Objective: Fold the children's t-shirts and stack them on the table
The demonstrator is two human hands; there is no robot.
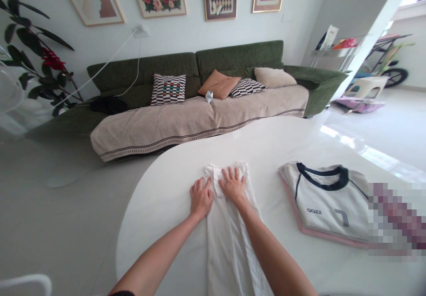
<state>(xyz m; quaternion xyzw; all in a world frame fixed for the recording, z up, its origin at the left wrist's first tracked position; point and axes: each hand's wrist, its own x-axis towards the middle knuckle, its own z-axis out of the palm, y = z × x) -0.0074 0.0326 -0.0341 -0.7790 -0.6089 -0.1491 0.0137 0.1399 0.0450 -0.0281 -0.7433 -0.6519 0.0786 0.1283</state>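
Note:
A white garment (pixel 226 242) lies folded into a long narrow strip on the white round table (pixel 273 145), running from the near edge toward the middle. My left hand (pixel 200 196) rests flat on the strip's left edge near its far end, fingers stretched out. My right hand (pixel 233 185) lies flat on the far end of the strip, fingers spread. Neither hand grips anything.
A folded stack topped by a white shirt with a navy collar (pixel 328 200) sits on the table to the right. Beyond the table stands a green sofa (pixel 199 92) with cushions and a beige throw. A plant (pixel 40 61) is at the left.

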